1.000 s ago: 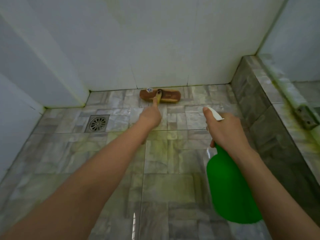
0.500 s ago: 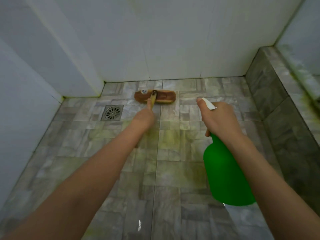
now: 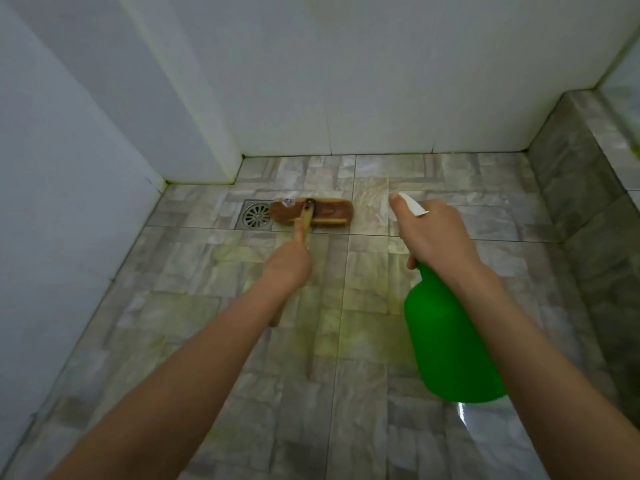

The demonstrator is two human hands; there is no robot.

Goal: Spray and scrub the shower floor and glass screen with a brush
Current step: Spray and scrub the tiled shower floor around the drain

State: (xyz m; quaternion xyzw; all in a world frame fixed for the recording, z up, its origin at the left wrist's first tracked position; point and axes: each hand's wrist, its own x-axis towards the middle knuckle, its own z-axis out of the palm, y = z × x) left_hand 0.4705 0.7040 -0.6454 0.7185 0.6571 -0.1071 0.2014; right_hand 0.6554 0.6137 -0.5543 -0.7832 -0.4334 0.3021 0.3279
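Fingers of the left hand (image 3: 289, 263) curl round the yellow handle of the brown wooden brush (image 3: 311, 212), which lies mid-frame on the grey tiled shower floor (image 3: 194, 306), just right of the round metal drain (image 3: 254, 215). The right hand (image 3: 433, 233) clamps the green plastic spray bottle (image 3: 446, 341) at lower right, near the grey tiled kerb (image 3: 581, 202).

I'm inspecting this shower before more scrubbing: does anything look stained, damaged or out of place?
Yes: yellow-green staining spreads over the floor tiles nearer than the brush and lines the wall corner joint. Nothing looks broken or spilled.
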